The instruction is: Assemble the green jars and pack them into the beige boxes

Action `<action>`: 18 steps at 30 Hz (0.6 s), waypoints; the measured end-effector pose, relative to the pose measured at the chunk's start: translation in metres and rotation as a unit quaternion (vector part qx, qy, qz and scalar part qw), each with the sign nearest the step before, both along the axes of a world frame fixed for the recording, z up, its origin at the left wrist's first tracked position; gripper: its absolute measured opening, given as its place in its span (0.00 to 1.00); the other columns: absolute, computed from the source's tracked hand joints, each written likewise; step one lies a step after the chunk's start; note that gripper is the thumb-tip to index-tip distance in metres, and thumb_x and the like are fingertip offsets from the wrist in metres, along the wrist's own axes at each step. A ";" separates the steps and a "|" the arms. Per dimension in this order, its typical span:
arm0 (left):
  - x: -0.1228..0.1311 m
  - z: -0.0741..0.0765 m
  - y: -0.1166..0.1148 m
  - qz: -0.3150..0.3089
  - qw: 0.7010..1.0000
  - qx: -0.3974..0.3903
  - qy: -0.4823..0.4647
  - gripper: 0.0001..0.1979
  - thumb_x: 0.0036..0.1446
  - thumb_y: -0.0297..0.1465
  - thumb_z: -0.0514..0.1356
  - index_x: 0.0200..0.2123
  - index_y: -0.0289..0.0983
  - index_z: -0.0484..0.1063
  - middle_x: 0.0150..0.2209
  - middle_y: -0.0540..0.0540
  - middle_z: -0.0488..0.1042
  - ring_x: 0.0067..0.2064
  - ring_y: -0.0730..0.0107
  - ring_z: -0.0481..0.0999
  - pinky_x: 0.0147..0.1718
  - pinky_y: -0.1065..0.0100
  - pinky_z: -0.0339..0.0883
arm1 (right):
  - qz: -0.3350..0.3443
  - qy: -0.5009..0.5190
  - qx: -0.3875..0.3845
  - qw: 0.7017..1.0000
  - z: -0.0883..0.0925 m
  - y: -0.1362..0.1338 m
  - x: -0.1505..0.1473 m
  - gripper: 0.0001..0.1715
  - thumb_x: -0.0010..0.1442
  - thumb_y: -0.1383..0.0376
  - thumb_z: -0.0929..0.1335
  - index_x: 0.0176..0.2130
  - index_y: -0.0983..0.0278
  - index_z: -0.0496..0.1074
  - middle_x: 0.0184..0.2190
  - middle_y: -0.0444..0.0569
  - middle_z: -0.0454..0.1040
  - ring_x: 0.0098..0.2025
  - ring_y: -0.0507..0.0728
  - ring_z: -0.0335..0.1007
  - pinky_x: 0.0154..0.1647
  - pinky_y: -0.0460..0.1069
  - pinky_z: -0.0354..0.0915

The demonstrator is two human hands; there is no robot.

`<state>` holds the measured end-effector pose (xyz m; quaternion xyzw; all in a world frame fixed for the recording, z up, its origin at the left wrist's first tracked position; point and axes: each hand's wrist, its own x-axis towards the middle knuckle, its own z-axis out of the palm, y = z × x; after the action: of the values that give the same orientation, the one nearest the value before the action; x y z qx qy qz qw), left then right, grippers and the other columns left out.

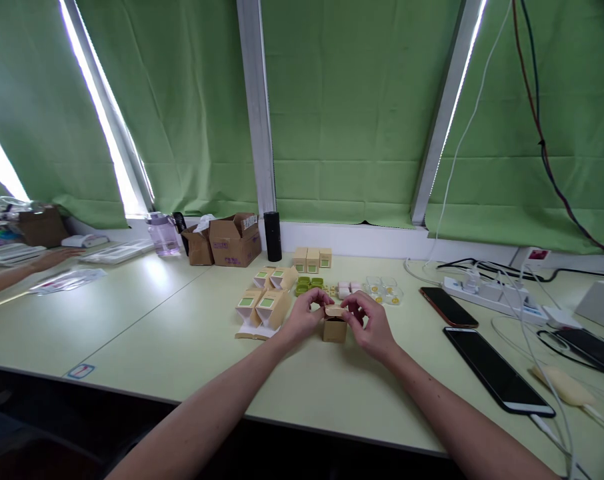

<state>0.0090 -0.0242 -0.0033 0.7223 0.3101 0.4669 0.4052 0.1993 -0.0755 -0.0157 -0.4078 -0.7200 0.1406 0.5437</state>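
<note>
A small brown cardboard box [335, 330] stands upright on the table in front of me, its top flap raised. My left hand [308, 313] pinches the flap's left side, and my right hand [366, 320] grips its right side with bent fingers. To the left lie several open tan boxes [273, 307] with green labels. Behind my hands are green square cups [309, 285], small pinkish-white pieces [349, 288] and clear cups [383, 290] with yellow centres. Farther back stand 3 closed tan boxes [312, 260].
Two phones [497, 368] [449, 307] and a white power strip [495, 299] with cables lie at the right. Cardboard cartons [235, 241], a black cylinder [272, 237] and a water bottle [163, 235] stand at the back. Another person's arm [29, 270] rests at far left.
</note>
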 end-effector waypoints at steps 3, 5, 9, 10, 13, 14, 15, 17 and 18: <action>-0.002 0.001 -0.001 -0.004 1.000 -0.008 -0.015 0.06 0.49 0.27 0.59 0.33 0.37 0.72 0.38 0.44 0.77 0.43 0.60 0.75 0.45 0.62 0.67 | -0.011 -0.019 0.011 1.000 -0.001 0.000 0.001 0.02 0.63 0.62 0.68 0.37 0.58 0.71 0.33 0.47 0.70 0.29 0.55 0.61 0.30 0.51 0.60; -0.004 0.002 -0.003 -0.003 1.000 -0.006 -0.026 0.06 0.53 0.29 0.58 0.35 0.37 0.72 0.40 0.43 0.78 0.46 0.58 0.75 0.48 0.60 0.67 | -0.017 -0.032 0.019 0.999 -0.002 0.000 0.002 0.02 0.64 0.62 0.68 0.38 0.57 0.71 0.32 0.47 0.69 0.29 0.56 0.61 0.30 0.51 0.59; -0.004 0.005 -0.007 -0.006 1.000 0.002 -0.021 0.10 0.60 0.37 0.59 0.39 0.38 0.74 0.42 0.42 0.77 0.47 0.57 0.75 0.48 0.60 0.67 | -0.019 -0.061 0.030 0.998 -0.001 -0.001 0.003 0.01 0.63 0.64 0.68 0.37 0.57 0.70 0.32 0.47 0.69 0.30 0.57 0.62 0.30 0.52 0.59; -0.004 0.006 -0.008 -0.010 1.000 0.006 -0.018 0.11 0.60 0.38 0.60 0.39 0.38 0.74 0.42 0.42 0.77 0.47 0.57 0.75 0.48 0.60 0.67 | -0.021 -0.069 0.035 0.997 0.000 -0.001 0.003 0.01 0.63 0.64 0.68 0.37 0.57 0.70 0.32 0.47 0.69 0.31 0.57 0.63 0.31 0.52 0.59; -0.004 0.007 -0.011 -0.021 1.000 0.017 -0.014 0.11 0.60 0.38 0.61 0.41 0.38 0.74 0.43 0.42 0.77 0.48 0.57 0.74 0.49 0.61 0.66 | -0.027 -0.090 0.050 0.994 0.000 -0.002 0.003 0.03 0.62 0.67 0.67 0.37 0.57 0.68 0.32 0.47 0.69 0.33 0.58 0.65 0.33 0.52 0.59; -0.004 0.007 -0.011 -0.023 0.999 0.019 -0.013 0.10 0.60 0.37 0.61 0.41 0.38 0.74 0.43 0.42 0.76 0.48 0.57 0.74 0.49 0.61 0.66 | -0.027 -0.095 0.053 0.994 0.000 -0.002 0.003 0.04 0.62 0.67 0.67 0.36 0.57 0.68 0.31 0.47 0.69 0.33 0.58 0.65 0.33 0.52 0.59; -0.004 0.007 -0.011 -0.025 0.999 0.021 -0.011 0.10 0.59 0.37 0.61 0.42 0.38 0.74 0.43 0.42 0.76 0.49 0.57 0.74 0.49 0.60 0.65 | -0.028 -0.100 0.054 0.993 -0.001 -0.002 0.003 0.04 0.61 0.68 0.67 0.36 0.57 0.68 0.31 0.47 0.70 0.33 0.58 0.66 0.33 0.52 0.60; -0.004 0.006 -0.011 -0.029 0.999 0.023 -0.007 0.10 0.58 0.35 0.61 0.42 0.38 0.74 0.44 0.42 0.76 0.49 0.56 0.74 0.50 0.60 0.65 | -0.030 -0.108 0.051 0.992 -0.001 -0.002 0.003 0.05 0.61 0.68 0.67 0.36 0.57 0.68 0.31 0.47 0.70 0.33 0.58 0.66 0.33 0.52 0.60; -0.004 0.006 -0.011 -0.031 0.999 0.024 -0.004 0.10 0.58 0.35 0.61 0.42 0.38 0.74 0.44 0.42 0.76 0.49 0.56 0.74 0.50 0.60 0.66 | -0.032 -0.111 0.049 0.992 -0.002 -0.002 0.003 0.05 0.60 0.68 0.67 0.35 0.57 0.67 0.31 0.47 0.70 0.33 0.58 0.66 0.33 0.52 0.60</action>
<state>0.0052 -0.0348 0.0027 0.7393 0.2744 0.4643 0.4031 0.2025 -0.0773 -0.0173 -0.4164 -0.7683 0.0418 0.4843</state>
